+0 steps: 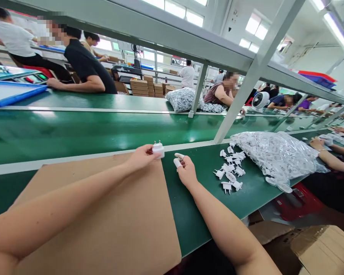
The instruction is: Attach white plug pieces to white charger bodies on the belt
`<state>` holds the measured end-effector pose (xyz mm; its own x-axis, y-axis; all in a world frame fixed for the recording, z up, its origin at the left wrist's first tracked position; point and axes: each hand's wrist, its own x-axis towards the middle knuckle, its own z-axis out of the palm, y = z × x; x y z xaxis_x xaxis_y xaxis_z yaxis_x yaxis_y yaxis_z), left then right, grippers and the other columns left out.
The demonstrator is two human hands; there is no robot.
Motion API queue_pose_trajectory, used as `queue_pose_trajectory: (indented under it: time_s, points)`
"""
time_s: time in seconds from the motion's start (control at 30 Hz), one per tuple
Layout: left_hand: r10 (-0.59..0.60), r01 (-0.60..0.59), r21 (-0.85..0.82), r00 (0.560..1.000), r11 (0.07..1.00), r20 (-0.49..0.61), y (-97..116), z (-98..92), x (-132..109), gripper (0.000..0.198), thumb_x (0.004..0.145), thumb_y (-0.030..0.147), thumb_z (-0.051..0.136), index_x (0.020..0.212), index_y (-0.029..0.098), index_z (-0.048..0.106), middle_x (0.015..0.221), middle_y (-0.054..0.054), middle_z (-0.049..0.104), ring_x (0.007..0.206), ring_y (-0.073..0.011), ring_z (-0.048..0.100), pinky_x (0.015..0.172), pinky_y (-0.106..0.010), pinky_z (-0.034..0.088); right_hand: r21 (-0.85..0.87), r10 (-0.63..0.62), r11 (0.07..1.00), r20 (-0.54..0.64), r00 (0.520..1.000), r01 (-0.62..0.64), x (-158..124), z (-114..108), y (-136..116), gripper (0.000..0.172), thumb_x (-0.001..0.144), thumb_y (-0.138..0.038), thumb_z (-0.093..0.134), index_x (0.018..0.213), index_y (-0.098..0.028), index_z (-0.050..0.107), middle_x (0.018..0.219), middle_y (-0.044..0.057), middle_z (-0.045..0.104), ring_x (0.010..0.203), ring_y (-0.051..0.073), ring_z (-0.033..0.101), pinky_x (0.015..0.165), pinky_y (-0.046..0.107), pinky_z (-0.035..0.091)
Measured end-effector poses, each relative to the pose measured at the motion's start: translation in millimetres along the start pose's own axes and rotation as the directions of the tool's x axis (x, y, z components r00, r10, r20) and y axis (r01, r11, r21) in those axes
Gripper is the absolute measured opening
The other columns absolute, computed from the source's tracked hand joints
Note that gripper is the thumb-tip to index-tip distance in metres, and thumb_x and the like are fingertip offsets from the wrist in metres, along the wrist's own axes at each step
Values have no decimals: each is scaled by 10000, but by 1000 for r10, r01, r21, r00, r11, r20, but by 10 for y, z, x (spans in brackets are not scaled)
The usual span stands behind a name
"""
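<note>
Plug (158,151), one, in left hand (141,156)

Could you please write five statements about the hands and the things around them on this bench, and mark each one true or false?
1. The left hand holds a white plug, pins upward. True.
2. Brown cardboard lies on the green bench. True.
3. Loose plugs lie to the right of the right hand. True.
4. The right hand rests on the cardboard. False: it is to the right of it.
5. Nothing lies beyond the loose plugs on the right. False: a clear bag does.
</note>
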<state>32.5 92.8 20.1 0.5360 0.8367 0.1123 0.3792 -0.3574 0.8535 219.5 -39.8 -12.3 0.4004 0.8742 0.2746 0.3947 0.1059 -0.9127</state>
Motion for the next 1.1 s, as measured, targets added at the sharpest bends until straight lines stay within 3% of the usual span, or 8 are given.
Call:
queue_pose_trajectory:
  time_s: [0.13,0.23,0.37,0.47,0.57,0.7,0.83,1.1]
  points:
    - [-136,218,246,940,944,-312,-284,-361,585,491,843,491,677,1231,190,690,1190,-113,759,1097,-326,674,973,-422,488,-69,40,997,32,999,-38,69,4,94,304,927,-361,609,1158,-217,746,954,54,677,768,183,606,765,344,555]
    - [-208,349,358,902,866,-378,-446,-561,837,475,867,470,647,1254,196,677,1257,-144,736,1209,-382,635,1033,-489,460,-88,19,996,46,999,-15,73,4,107,268,913,-335,622,1122,-226,750,956,50,692,782,186,619,797,355,557]
    - [-265,434,390,870,812,-416,-435,-570,832,614,847,483,666,1346,127,616,1421,-247,615,1345,-456,531,1104,-575,409,-95,18,995,46,999,-13,73,0,117,264,888,-306,627,1103,-222,755,945,47,696,774,183,625,801,356,556]
    - [-22,353,483,824,802,-566,-340,-375,580,804,874,519,631,1514,69,443,1642,-287,338,1533,-446,290,1225,-577,276,-84,36,996,41,999,-32,80,-1,131,270,883,-309,621,1099,-222,759,917,43,693,762,186,627,770,350,558]
    - [167,177,611,870,771,-463,-310,-143,257,794,939,542,511,1583,101,367,1707,-208,267,1587,-370,215,1286,-521,202,-67,31,997,48,998,-27,83,1,134,279,882,-297,609,1099,-210,761,919,49,697,764,187,628,757,348,561]
    - [-41,145,655,984,741,-171,-349,1,-17,995,911,754,404,1631,73,320,1729,-197,253,1615,-373,193,1312,-526,179,-90,18,996,50,999,-13,69,-10,97,265,856,-246,610,1068,-219,768,915,40,697,758,177,625,785,348,566]
    - [-176,96,699,983,709,43,-311,14,-109,1111,879,849,306,1655,54,290,1747,-183,173,1638,-359,134,1333,-515,137,-106,9,994,55,998,-3,46,-33,43,277,839,-230,611,1065,-216,771,926,39,692,745,170,620,806,355,573]
    - [-56,28,701,998,713,17,-295,111,-180,1076,908,829,328,1668,70,272,1750,-161,108,1645,-338,98,1336,-528,118,-118,-13,993,70,997,22,13,-69,7,273,838,-230,607,1058,-221,768,921,39,699,749,172,623,787,352,574]
